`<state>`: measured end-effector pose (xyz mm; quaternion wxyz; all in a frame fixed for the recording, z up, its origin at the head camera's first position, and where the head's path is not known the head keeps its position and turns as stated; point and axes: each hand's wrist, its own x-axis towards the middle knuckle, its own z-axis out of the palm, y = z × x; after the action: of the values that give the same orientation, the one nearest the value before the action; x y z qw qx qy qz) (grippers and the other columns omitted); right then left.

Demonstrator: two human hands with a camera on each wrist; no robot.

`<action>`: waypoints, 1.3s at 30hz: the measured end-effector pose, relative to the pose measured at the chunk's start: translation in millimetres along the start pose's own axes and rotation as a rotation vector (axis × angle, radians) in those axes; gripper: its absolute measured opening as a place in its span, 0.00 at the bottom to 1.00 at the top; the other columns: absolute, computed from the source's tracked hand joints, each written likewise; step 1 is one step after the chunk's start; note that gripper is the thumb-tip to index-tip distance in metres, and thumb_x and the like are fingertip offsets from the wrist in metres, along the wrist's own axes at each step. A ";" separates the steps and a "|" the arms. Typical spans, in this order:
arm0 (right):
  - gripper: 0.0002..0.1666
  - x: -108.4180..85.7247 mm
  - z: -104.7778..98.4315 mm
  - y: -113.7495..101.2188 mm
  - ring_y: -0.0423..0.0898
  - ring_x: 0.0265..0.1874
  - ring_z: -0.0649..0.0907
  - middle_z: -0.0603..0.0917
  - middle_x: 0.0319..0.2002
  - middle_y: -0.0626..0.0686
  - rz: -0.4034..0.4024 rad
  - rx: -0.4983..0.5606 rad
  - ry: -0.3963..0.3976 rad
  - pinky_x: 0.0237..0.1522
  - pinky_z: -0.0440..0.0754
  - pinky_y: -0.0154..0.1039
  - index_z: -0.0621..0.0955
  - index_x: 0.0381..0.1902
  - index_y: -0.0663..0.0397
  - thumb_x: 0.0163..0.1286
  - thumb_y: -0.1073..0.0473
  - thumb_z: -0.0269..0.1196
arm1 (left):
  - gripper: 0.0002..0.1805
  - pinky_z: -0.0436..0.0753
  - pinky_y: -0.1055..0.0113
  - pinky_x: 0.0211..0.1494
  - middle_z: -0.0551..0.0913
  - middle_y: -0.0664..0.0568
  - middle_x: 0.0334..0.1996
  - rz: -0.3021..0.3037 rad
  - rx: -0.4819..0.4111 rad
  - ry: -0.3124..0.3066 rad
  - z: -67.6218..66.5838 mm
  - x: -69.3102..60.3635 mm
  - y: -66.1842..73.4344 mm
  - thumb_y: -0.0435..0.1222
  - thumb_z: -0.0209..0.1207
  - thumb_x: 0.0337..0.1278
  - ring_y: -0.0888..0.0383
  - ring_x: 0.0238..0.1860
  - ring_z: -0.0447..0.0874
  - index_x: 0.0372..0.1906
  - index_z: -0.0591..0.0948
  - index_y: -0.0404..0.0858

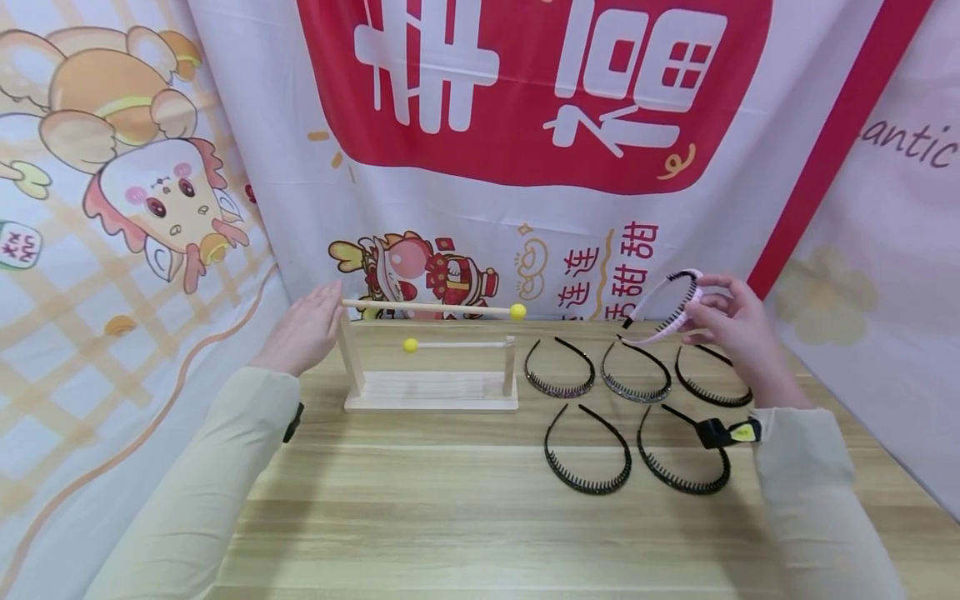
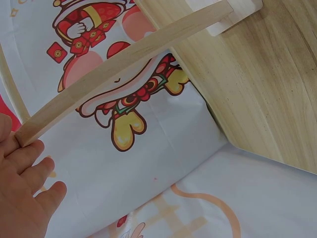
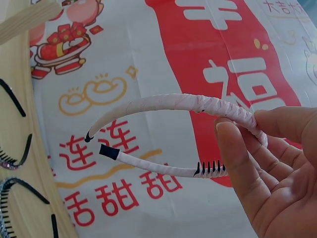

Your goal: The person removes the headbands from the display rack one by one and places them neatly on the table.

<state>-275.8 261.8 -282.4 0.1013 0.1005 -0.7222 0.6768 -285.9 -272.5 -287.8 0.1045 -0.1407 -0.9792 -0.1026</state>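
Note:
My right hand [image 1: 731, 321] pinches a pale pink wrapped headband [image 3: 168, 103] between thumb and fingers, raised above the table at the right. Black comb teeth and dark tips show on the headband. Extended fingers of my left hand [image 1: 303, 329] touch the top of the left post of a wooden stand [image 1: 431, 392]; its thumb is not clear in the head view. From that taller post a rod with a yellow ball [image 1: 517, 312] reaches rightward. A lower rod with a yellow ball [image 1: 410, 345] reaches leftward from the shorter right post.
Several black toothed headbands lie right of the stand, among them a front one [image 1: 588, 483] and a glittery back one [image 1: 636, 392]. The wooden table [image 1: 420, 517] meets printed cloth [image 1: 262, 150] at its back and sides.

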 end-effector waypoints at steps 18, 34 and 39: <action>0.18 -23.3 -48.7 30.1 0.44 0.25 0.84 0.82 0.30 0.51 -0.048 0.257 0.016 0.25 0.84 0.36 0.67 0.49 0.55 0.64 0.73 0.57 | 0.28 0.44 0.46 0.69 0.50 0.31 0.67 -0.003 0.001 -0.005 1.4 1.7 -1.6 0.37 0.33 0.72 0.37 0.67 0.45 0.69 0.46 0.25; 0.17 -53.2 -93.6 63.1 0.43 0.24 0.84 0.81 0.27 0.50 0.051 0.215 0.091 0.25 0.84 0.37 0.69 0.46 0.50 0.64 0.73 0.56 | 0.28 0.44 0.46 0.69 0.50 0.30 0.67 -0.001 0.001 -0.004 0.1 1.6 -1.5 0.37 0.33 0.72 0.36 0.67 0.45 0.69 0.46 0.25; 0.16 -66.1 -108.7 73.3 0.43 0.23 0.84 0.81 0.26 0.49 0.073 0.227 0.120 0.24 0.84 0.37 0.70 0.45 0.50 0.64 0.73 0.56 | 0.28 0.44 0.46 0.69 0.50 0.30 0.67 0.005 0.008 -0.003 0.9 1.8 -2.3 0.37 0.33 0.72 0.36 0.67 0.45 0.68 0.47 0.24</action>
<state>-231.9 375.5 -364.3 0.1076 0.0445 -0.6369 0.7621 -288.4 -274.1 -288.6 0.1037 -0.1427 -0.9794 -0.0982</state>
